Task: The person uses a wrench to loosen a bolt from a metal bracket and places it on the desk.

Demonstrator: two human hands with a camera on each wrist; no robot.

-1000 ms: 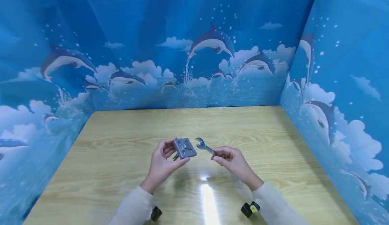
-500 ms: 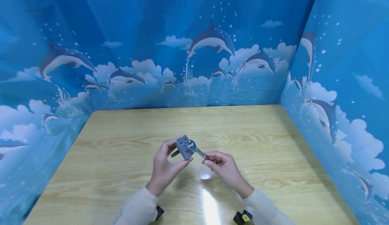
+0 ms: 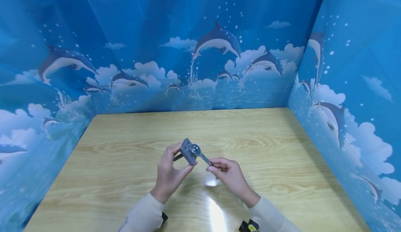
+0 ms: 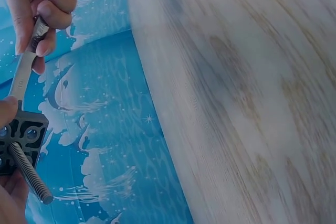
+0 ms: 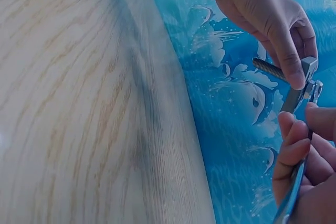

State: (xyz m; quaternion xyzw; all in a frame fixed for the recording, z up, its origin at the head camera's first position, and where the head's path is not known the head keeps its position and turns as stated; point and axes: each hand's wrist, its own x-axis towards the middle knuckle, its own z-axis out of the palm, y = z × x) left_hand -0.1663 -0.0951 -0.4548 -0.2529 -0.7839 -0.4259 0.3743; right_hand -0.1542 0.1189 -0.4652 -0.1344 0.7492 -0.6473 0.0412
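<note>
My left hand (image 3: 169,172) grips a dark grey square plate (image 3: 187,151) by its edges, thumb on the near side and fingers on the far side. A long threaded bolt (image 4: 32,174) passes through the plate and sticks out of the recessed face. On the other face sits the bolt's head (image 5: 309,89). My right hand (image 3: 231,177) pinches a silver wrench (image 4: 23,77) by its handle between thumb and fingers. The wrench's end overlaps the bolt head in the head view. Both hands are raised above the table.
A wood-grain table (image 3: 125,145) lies below the hands, with a bright light reflection near its front. Blue dolphin-printed sheets (image 3: 150,51) stand behind it and along both sides. Small dark wrist devices (image 3: 249,225) show at the cuffs.
The wrench has moved left from beside the plate onto the bolt head. The left hand has turned the plate so that it tilts more edge-on. In the last half second both shift only slightly.
</note>
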